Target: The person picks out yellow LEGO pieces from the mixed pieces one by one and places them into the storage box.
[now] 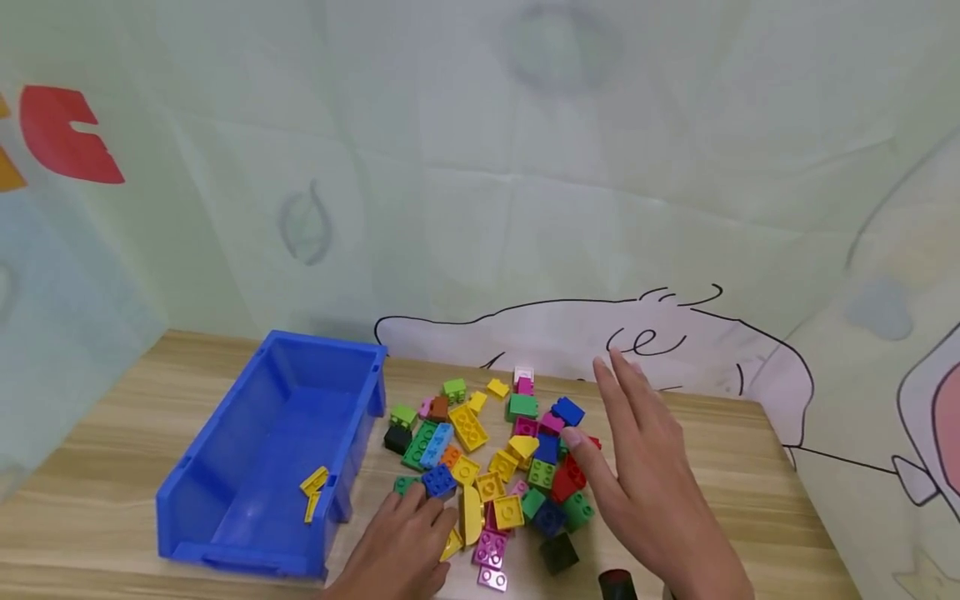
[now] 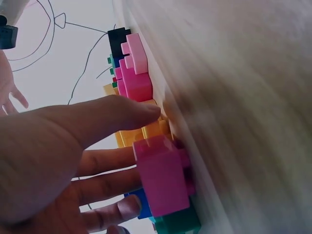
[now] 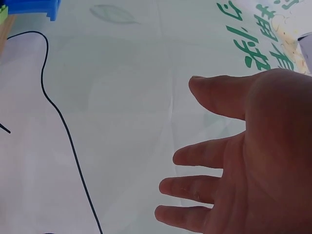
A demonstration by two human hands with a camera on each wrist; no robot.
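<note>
At the left front of a loose pile of toy building bricks, my left hand (image 1: 408, 537) reaches low, its fingertips right by a blue brick (image 1: 438, 481) and a green one (image 1: 406, 484). In the left wrist view a magenta brick (image 2: 161, 178) overlaps the fingers, while the thumb (image 2: 129, 111) lies straight and apart from it. My right hand (image 1: 648, 479) is raised over the pile's right side with fingers extended and holds nothing. The right wrist view shows its thumb and fingers spread, facing the printed backdrop. Red bricks (image 1: 568, 477) and a dark brick (image 1: 558, 553) lie near it.
Left of the pile stands a blue bin (image 1: 213, 429) with small yellow pieces (image 1: 314, 482) inside. Yellow, green and pink bricks spread across the wooden table (image 1: 720, 467). A printed cloth backdrop (image 1: 480, 217) rises behind it. A dark, red-topped cylinder (image 1: 617, 585) shows at the front.
</note>
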